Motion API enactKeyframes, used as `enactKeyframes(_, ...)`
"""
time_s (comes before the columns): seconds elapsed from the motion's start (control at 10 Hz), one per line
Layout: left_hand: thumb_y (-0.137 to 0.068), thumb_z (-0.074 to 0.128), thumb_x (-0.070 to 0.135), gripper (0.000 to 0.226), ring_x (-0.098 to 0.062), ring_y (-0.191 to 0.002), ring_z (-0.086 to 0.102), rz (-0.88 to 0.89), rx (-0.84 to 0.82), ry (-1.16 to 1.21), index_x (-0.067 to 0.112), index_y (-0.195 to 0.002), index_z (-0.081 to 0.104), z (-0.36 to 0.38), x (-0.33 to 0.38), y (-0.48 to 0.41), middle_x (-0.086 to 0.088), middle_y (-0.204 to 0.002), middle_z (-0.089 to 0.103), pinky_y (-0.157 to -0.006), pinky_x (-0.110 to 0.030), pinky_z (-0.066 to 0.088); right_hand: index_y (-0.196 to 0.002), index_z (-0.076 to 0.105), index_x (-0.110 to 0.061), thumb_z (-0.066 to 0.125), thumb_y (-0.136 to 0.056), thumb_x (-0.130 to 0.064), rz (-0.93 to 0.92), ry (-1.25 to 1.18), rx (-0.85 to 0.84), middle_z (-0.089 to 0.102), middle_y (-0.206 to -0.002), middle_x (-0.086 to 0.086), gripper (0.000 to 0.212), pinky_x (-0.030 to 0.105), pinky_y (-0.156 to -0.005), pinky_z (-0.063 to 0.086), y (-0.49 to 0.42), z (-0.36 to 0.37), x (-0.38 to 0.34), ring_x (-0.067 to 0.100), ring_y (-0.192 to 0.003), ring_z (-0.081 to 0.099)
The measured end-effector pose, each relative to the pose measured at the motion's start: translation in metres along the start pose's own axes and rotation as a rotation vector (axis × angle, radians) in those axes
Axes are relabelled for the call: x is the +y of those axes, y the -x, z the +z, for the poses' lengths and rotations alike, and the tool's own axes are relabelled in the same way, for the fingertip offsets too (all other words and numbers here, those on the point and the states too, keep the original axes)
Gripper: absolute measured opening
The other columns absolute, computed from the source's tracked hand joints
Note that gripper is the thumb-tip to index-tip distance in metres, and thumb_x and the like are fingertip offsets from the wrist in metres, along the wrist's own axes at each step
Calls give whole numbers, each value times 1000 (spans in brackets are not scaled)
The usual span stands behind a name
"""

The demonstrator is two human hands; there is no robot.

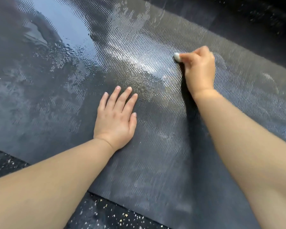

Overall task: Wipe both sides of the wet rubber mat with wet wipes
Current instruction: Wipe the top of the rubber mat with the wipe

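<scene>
Speckled floor (106, 210), wet mat (155, 146) — L hand (115, 118) flat, R hand (199, 70) grips wipe (177, 56).

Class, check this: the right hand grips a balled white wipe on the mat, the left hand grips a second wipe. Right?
No. In the head view the left hand holds nothing; it rests flat on the mat. The right hand grips the wipe.

— What lies on the floor (109, 215)?
— A black, ripple-textured rubber mat (155, 162), flat, wet and glistening.
— And the floor itself?
— Dark, flecked with pale chips, showing beyond the mat's near and far edges.
</scene>
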State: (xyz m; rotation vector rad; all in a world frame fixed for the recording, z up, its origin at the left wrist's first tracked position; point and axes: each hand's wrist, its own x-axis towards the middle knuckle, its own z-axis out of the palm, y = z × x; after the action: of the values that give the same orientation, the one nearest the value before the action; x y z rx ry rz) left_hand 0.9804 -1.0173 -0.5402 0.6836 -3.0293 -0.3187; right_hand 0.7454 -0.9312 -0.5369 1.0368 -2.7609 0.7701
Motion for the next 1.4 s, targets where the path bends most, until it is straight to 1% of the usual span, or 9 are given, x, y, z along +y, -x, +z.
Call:
enactKeyframes(0.1, -90, 31, 33, 54, -34, -135, 37, -5, -3, 0, 10, -134, 51, 0, -1, 0, -9, -143, 46, -111, -52, 24, -96, 73, -9, 60, -89, -24, 57, -26, 71, 55, -91, 18, 22, 40, -78, 44, 2, 5, -9, 36, -89, 54)
enactKeyframes(0.3, -89, 33, 33, 54, -34, -134, 39, -3, 21, 15, 10, -133, 52, 1, -1, 0, -9, -142, 47, -110, -53, 25, -94, 74, -15, 64, -84, -6, -233, -129, -129, 57, -77, 12, 17, 38, -59, 45, 140, -13, -55, 30, -65, 54)
enactKeyframes(0.4, -88, 33, 32, 53, -34, -133, 40, 1, 26, 12, 10, -132, 53, 1, -1, 0, -10, -142, 47, -109, -54, 27, -97, 74, -23, 63, -84, -8, -325, -119, -244, 59, -79, 5, 23, 38, -56, 44, 168, -24, -54, 26, -63, 53)
enactKeyframes(0.5, -88, 33, 32, 54, -33, -134, 38, 5, 13, 7, 10, -133, 52, 2, -1, 0, -10, -142, 46, -110, -53, 25, -92, 75, -25, 64, -84, -15, -357, -97, -188, 61, -78, 6, 18, 36, -58, 44, 124, -24, -36, 27, -66, 57)
enactKeyframes(0.7, -88, 31, 33, 55, -34, -133, 40, -15, -13, 31, 7, -131, 54, -1, 1, -1, -11, -140, 49, -111, -49, 20, -99, 74, -21, 58, -89, -37, 80, 5, -28, 58, -100, 13, 25, 40, -83, 43, -5, -11, 14, 32, -95, 55)
enactKeyframes(0.9, -87, 35, 33, 53, -35, -131, 42, -10, 76, 131, 7, -127, 57, -13, 15, -42, -12, -136, 52, -108, -54, 23, -90, 75, -15, 69, -82, -10, -52, -87, -50, 57, -78, 13, 12, 40, -61, 46, 78, -20, -18, 33, -69, 57)
enactKeyframes(1.1, -97, 38, 36, 52, -23, -145, 10, -37, 19, 33, 18, -146, 33, 9, 26, -128, -1, -156, 22, -116, -40, -1, -93, 74, -31, 62, -83, -9, -212, -71, -184, 57, -76, -2, 27, 32, -58, 35, 144, -34, -12, 19, -63, 51)
enactKeyframes(1.2, -95, 28, 40, 56, -24, -145, 11, -47, 17, -24, 19, -147, 30, 20, 24, -135, -2, -156, 22, -116, -42, -1, -90, 75, -31, 55, -87, -17, -275, -43, -150, 59, -76, 1, 24, 33, -59, 37, 98, -30, 3, 23, -62, 54)
enactKeyframes(1.4, -90, 23, 41, 62, -27, -144, 18, -45, -7, -36, 17, -146, 34, 12, 26, -134, -5, -154, 28, -117, -46, 6, -99, 73, -28, 58, -88, -38, 52, 23, -4, 57, -98, 10, 21, 44, -84, 41, -59, -8, 50, 29, -94, 55)
